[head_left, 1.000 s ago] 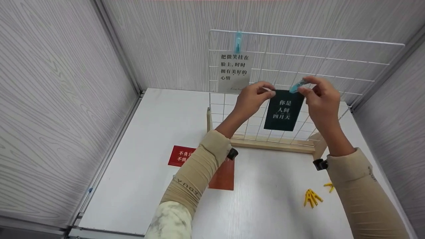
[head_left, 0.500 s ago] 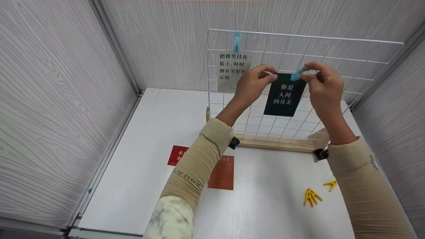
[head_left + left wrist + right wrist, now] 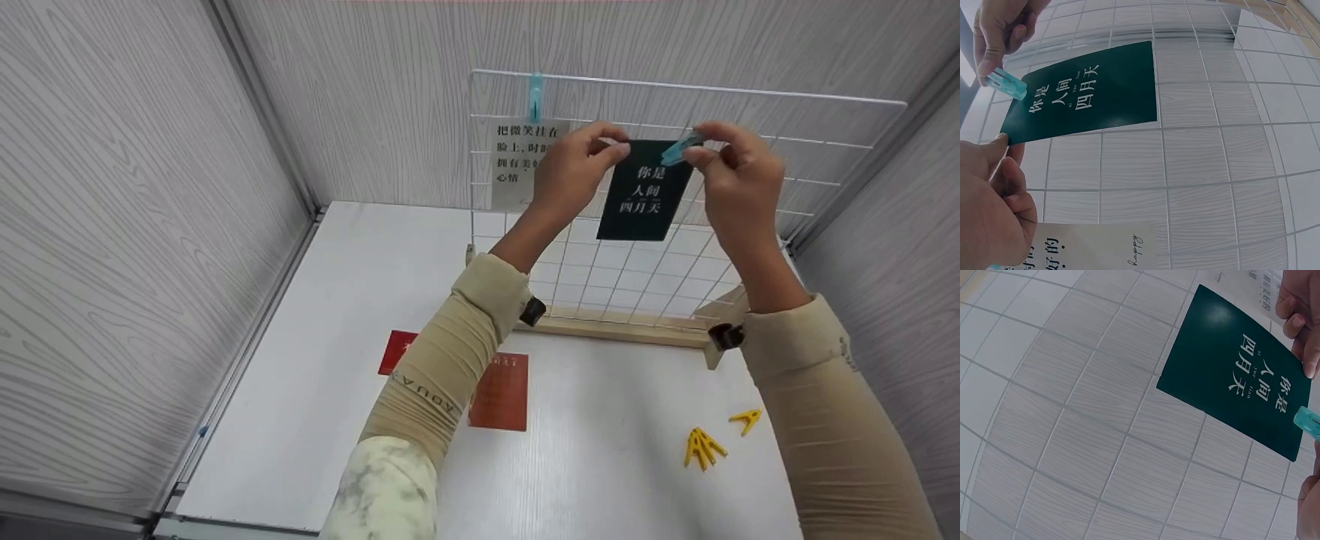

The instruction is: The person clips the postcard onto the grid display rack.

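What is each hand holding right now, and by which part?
The left hand pinches the dark green card by its upper left corner; the right hand grips a light blue clip by the end away from the card.

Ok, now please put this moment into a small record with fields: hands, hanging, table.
Left hand: pinches dark green rectangular card at its upper left corner
Right hand: holds translucent blue plastic clip over the card's upper right part; clamping unclear
Hanging: pale grey rectangular card, by second blue clip on white wire grid
White table: flat red card, flat orange-red card, yellow plastic clips
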